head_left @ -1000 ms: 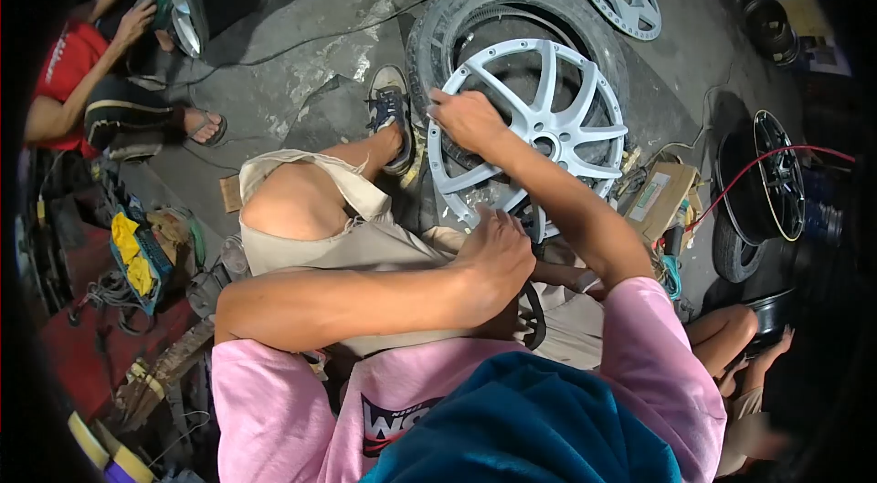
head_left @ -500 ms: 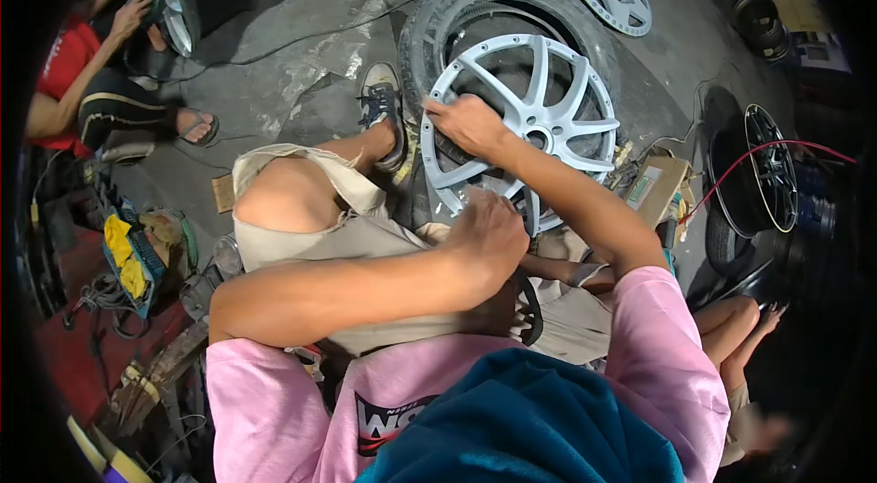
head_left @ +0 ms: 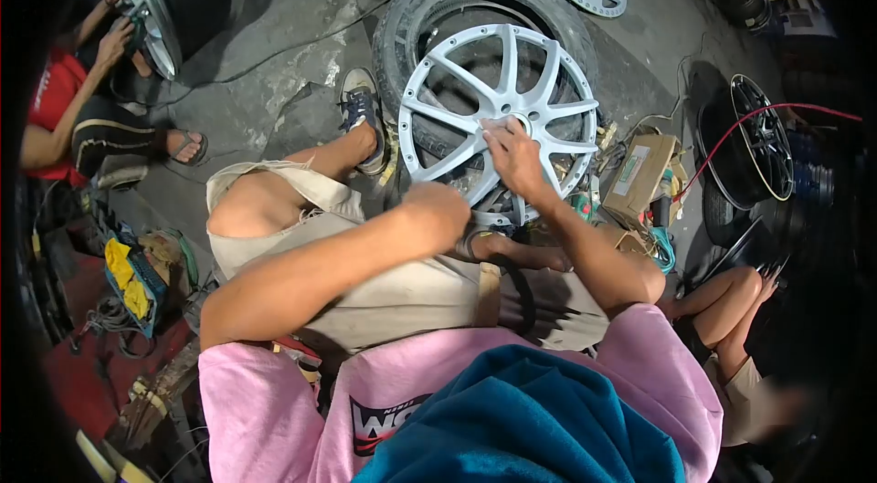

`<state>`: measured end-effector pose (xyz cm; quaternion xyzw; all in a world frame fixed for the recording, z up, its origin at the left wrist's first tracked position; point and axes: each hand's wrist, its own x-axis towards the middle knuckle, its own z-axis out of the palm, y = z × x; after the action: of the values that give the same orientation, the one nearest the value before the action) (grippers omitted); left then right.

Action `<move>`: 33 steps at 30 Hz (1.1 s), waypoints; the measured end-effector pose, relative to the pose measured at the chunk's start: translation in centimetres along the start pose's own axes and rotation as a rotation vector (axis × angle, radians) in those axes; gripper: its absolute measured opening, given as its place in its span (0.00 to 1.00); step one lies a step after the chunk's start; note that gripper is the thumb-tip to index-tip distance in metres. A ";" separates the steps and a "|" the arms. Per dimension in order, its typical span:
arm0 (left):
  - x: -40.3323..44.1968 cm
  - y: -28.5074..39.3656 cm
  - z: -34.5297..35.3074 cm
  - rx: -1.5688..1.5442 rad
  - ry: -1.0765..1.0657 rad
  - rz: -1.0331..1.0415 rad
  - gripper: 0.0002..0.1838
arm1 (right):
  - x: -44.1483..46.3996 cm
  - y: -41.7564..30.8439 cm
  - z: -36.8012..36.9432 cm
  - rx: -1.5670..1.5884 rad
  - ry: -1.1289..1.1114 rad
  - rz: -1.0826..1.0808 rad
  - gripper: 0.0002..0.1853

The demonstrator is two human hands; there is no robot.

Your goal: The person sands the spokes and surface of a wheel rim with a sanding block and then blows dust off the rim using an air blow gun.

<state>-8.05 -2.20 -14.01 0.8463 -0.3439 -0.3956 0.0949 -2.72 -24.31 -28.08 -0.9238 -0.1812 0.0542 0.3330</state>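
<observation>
one pale grey spoked wheel face (head_left: 508, 63) lies over the near part of a worn tyre (head_left: 402, 26), in front of our legs. our right hand (head_left: 513, 154) has its fingers bent against the hub; we cannot tell whether they pinch anything. our left hand (head_left: 437, 214) is curled and blurred by the near left edge, and we cannot tell whether it touches the rim or grasps something.

we judge the perch to be the weak point: a hard push off centre could rock the wheel face or slide it on the rounded rubber, scuffing its finish. with our left hand so close, a sudden tip could catch the fingers between rim and tyre.

just left of the tyre sits our shoe (head_left: 364, 109), which might nudge it if the leg shifts. on the right, an open carton (head_left: 638, 174) is near enough to knock the rim. farther right, a red hose (head_left: 776, 107) arcs past a dark wheel (head_left: 767, 136) and could snag a reaching arm.
</observation>
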 end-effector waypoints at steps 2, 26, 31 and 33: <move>0.6 -2.2 -0.9 0.000 0.049 -0.106 0.18 | -1.5 -0.9 2.1 -0.042 0.195 0.044 0.15; 9.7 -12.7 1.1 0.171 0.462 -0.267 0.10 | -0.7 -4.3 5.0 -0.430 -0.278 -0.167 0.06; 10.6 -10.6 1.2 0.151 0.466 -0.174 0.14 | -3.5 -4.5 7.1 -0.312 -0.145 -0.320 0.07; 10.7 -10.2 1.4 0.136 0.452 -0.140 0.19 | -3.4 -3.4 2.0 -0.340 -0.152 -0.262 0.08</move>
<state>0.91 -1.43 -25.81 0.9394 -0.2804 -0.1778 0.0849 -7.40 -21.92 -27.54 -0.9285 -0.3305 0.0486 0.1621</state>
